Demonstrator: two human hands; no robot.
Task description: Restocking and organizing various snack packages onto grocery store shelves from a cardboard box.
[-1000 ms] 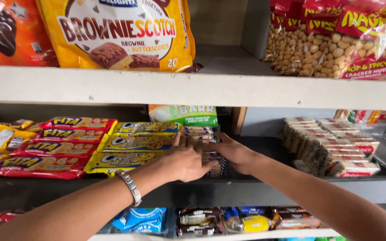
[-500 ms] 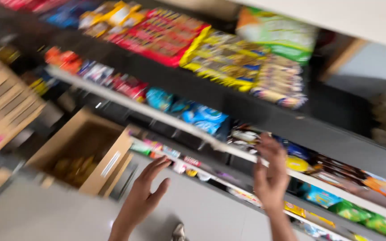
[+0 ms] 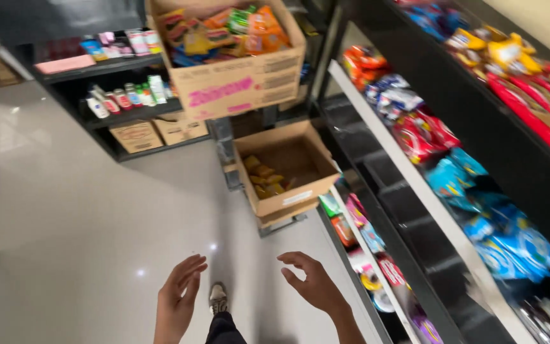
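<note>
A small shop: long shelves point(image 3: 415, 185) packed with snack packets point(image 3: 424, 134), and open cardboard stock boxes point(image 3: 288, 191) on the floor.

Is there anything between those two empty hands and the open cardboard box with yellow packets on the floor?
Nothing visible: only bare pale glossy floor lies between the left hand, the right hand and the open brown cardboard box.

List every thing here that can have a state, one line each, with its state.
Left hand: open, empty, fingers spread.
Right hand: open, empty, fingers curled.
Lower cardboard box: flaps open, a few yellow packets inside.
Upper cardboard box: open, heaped with packets.
Snack shelves: stocked with packets.
Small bottles: upright on the dark shelf.
</note>
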